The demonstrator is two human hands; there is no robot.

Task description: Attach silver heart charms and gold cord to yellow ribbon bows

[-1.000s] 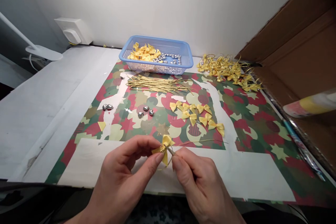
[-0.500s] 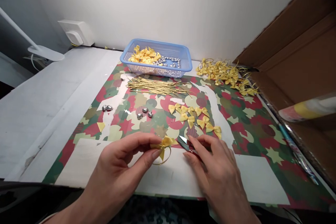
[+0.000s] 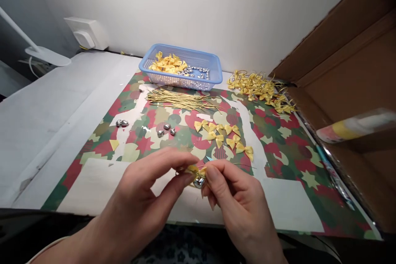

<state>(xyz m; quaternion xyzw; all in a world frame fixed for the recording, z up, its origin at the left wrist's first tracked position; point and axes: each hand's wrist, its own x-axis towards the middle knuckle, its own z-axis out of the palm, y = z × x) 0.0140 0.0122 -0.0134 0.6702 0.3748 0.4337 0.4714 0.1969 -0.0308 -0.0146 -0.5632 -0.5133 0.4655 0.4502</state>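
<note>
Between my two hands is a yellow ribbon bow point(image 3: 192, 168) with a shiny silver bell point(image 3: 199, 182) at its middle. The thumb and fingers of my left hand point(image 3: 154, 185) are closed on the bow's left side. My right hand point(image 3: 236, 196) pinches its right side. A thin gold wire point(image 3: 244, 166) sticks out to the right beyond the right-hand fingers. Just past those fingertips shows a small blade tip of scissors point(image 3: 209, 158); the rest is hidden, so whether I grip them I cannot tell. Several loose yellow bows point(image 3: 215, 137) lie beyond my hands.
Silver bells point(image 3: 167, 127) lie on the patterned sheet, left of centre. Behind them are a bundle of gold wires point(image 3: 177, 100) and a blue basket point(image 3: 219, 75) of bows and beads. A heap of wired bows point(image 3: 256, 86) lies back right, beside a cardboard box point(image 3: 349, 57).
The bow has turned so its silver bell faces me. My right hand has moved left from beside it and now pinches it; the scissors have become mostly hidden.
</note>
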